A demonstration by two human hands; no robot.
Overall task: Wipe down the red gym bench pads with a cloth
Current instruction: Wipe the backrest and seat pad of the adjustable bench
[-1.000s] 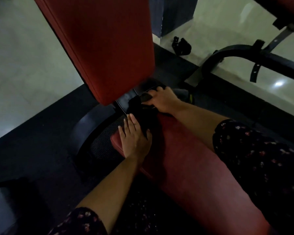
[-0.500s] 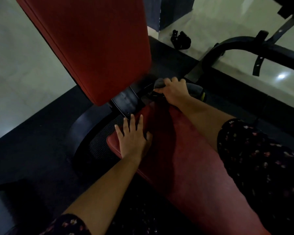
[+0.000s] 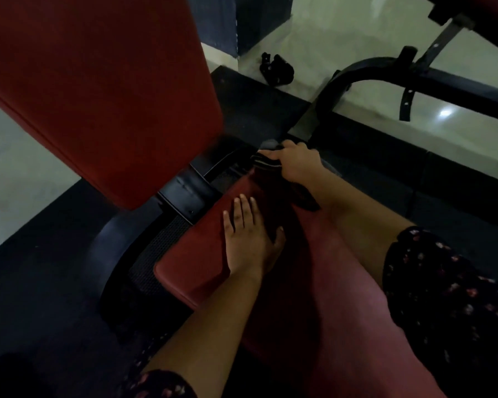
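The red seat pad (image 3: pixel 322 297) runs from the centre to the lower right. The red back pad (image 3: pixel 104 90) tilts up at the upper left. My left hand (image 3: pixel 249 239) lies flat on the seat pad near its far end, fingers straight. My right hand (image 3: pixel 298 163) grips a dark cloth (image 3: pixel 266 160) with pale stripes at the seat pad's far right corner. Part of the cloth is hidden under that hand.
The black bench frame and hinge (image 3: pixel 184 193) sit between the two pads. A dark rubber mat (image 3: pixel 35 282) covers the floor beneath. Another machine's black curved bar (image 3: pixel 365 70) crosses the upper right. A small black object (image 3: pixel 276 68) lies on the pale floor.
My right hand has slid the cloth from the gap beside the hinge to the seat pad's far right corner. My left hand has stayed flat on the pad.
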